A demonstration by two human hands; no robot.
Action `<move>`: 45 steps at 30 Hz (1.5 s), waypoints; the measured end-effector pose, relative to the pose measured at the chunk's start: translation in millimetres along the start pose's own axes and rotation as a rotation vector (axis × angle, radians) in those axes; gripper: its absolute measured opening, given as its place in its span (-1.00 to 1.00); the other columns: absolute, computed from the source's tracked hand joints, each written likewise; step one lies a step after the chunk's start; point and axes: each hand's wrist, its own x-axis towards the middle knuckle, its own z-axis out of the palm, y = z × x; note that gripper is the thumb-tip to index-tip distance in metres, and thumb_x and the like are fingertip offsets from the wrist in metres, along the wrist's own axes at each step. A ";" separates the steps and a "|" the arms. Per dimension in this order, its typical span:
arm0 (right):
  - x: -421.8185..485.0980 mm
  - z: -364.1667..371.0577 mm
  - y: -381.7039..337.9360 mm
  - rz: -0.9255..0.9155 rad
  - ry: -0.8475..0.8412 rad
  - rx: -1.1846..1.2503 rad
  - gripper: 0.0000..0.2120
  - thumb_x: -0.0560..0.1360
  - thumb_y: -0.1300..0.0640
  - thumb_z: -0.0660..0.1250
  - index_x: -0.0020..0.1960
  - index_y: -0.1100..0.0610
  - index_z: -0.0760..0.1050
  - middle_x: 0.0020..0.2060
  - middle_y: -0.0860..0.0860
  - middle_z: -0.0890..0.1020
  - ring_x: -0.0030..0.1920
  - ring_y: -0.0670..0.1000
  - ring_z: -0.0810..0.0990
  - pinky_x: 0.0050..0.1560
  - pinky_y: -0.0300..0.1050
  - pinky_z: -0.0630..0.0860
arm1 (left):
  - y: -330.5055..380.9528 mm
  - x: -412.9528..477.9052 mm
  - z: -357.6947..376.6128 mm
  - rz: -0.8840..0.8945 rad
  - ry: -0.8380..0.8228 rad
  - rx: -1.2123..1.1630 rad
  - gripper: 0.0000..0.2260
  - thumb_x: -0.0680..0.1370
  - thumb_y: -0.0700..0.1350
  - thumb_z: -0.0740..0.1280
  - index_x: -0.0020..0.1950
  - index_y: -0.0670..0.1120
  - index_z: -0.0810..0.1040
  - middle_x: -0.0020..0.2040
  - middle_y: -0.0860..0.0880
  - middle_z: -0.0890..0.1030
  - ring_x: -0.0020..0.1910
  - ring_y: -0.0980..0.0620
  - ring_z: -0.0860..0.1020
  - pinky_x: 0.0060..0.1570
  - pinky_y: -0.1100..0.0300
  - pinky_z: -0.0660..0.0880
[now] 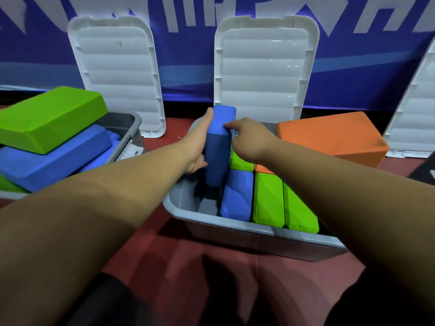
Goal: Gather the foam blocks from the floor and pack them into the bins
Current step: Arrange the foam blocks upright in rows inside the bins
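A blue block (219,147) stands on end, its foot inside the gray bin (188,210) — left hand (200,142) wrapped round one side, right hand (249,140) pinching the other — apparently to slot it into the open gap (beside the packed blocks (237,196)).

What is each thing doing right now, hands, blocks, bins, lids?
middle bin: open, part filled, gap at left.
held blue block: upright, partly lowered into that gap.
left hand: grips its left side.
right hand: holds its right side.
left bin: open, piled above its rim.
orange block: tilted, at the middle bin's far right.
left lid: off, leaning on the wall.
middle lid: off, leaning too.
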 end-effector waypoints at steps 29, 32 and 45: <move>2.7 33.4 27.3 -0.031 -0.445 -0.504 -0.26 0.61 0.27 0.11 0.69 -0.11 -0.08 0.67 -0.09 -0.04 0.55 0.11 0.31 0.30 -0.13 0.35 | -46.8 53.1 1.2 -0.161 0.188 0.346 -0.57 0.67 0.12 0.25 0.53 0.10 0.39 0.44 -0.05 0.49 0.28 -0.14 0.55 0.13 0.00 0.60; 6.0 39.4 28.6 -0.068 -0.492 -0.665 -0.28 0.63 0.21 0.11 0.68 -0.13 -0.10 0.68 -0.07 -0.03 0.59 0.16 0.21 0.49 0.01 0.20 | -55.2 57.9 -0.6 -0.212 0.201 0.398 -0.54 0.66 0.16 0.26 0.55 0.10 0.36 0.45 -0.04 0.47 0.27 -0.12 0.56 0.09 0.03 0.61; 4.0 20.7 24.2 -0.067 -0.321 -0.600 -0.62 0.58 0.23 0.21 0.36 0.19 0.54 0.30 0.19 0.57 0.31 0.19 0.50 0.29 0.05 0.48 | -19.5 30.8 14.8 0.093 0.261 1.175 -0.70 0.64 -0.15 0.32 0.32 -0.26 0.55 0.28 -0.25 0.61 0.24 -0.27 0.60 0.04 0.01 0.50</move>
